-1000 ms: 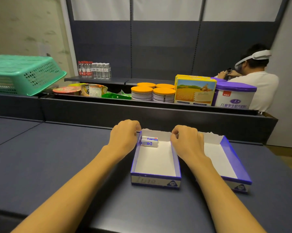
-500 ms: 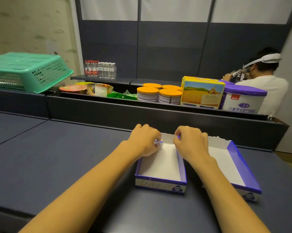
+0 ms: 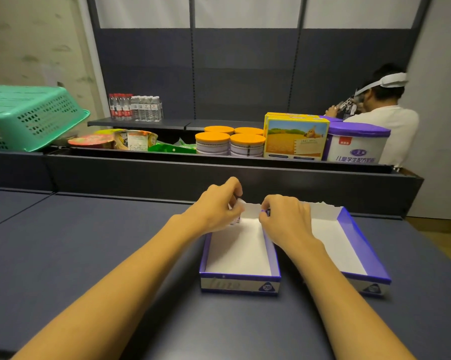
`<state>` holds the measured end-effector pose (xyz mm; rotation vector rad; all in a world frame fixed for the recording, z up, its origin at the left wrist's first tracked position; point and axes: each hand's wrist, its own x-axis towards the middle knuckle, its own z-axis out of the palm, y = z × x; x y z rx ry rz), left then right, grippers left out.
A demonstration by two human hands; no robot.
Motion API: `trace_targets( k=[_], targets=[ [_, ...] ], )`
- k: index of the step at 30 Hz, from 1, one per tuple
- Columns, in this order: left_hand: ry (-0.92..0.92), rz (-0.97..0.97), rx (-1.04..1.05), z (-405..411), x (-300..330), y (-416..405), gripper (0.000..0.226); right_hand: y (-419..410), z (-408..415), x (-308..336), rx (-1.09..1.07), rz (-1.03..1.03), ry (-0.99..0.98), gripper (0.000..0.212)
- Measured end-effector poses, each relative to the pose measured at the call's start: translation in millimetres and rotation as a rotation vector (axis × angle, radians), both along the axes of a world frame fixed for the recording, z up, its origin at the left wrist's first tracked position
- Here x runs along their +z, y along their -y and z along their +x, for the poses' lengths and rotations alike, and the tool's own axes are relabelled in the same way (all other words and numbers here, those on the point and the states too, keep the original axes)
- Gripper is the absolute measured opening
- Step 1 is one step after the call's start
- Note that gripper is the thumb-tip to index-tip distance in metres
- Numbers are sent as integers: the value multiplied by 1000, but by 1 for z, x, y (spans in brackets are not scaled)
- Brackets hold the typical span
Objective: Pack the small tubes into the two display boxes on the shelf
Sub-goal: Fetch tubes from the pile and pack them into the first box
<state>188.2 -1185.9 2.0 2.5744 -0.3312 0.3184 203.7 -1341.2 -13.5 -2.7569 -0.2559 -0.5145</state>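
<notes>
A small tube (image 3: 237, 220), mostly hidden, sits at the far left corner of the left box (image 3: 239, 281), pinched by the left hand (image 3: 220, 207). The right hand (image 3: 284, 216) pinches the far wall beside it. The right box (image 3: 359, 237) adjoins on the shelf (image 3: 76, 242). The tube is best laid flat against the wall, the box steadied.
</notes>
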Motion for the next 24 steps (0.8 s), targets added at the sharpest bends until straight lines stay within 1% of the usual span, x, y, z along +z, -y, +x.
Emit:
trace_targets(
  k=[1,3,5,7,9,11,13,17,21,24],
  targets=[
    [-9,-27,-18,-1,2,0,33,0,0,0,-1,6,-2,17],
    [-39,20,-40,-3,5,-1,42,1,0,-1,0,13,0,18],
    [-46,146,-36,-3,4,-2,32,1,-1,-2,0,17,0,18],
    [-45,216,-23,-5,3,-2,23,2,-1,-2,0,21,2,19],
    [-11,291,0,-9,3,-2,21,2,-2,-2,1,24,4,18],
    [92,475,45,-10,4,-2,22,3,-2,-3,5,26,3,19],
    [123,595,92,-10,3,-4,24,4,-3,-3,10,26,0,19],
    [79,645,117,-9,-1,-4,25,4,-3,-3,17,34,-1,18],
    [75,655,138,-8,-3,0,27,4,-4,-4,18,28,-4,18],
    [79,638,144,-7,-3,1,24,4,-3,-3,21,23,-14,18]
  ],
)
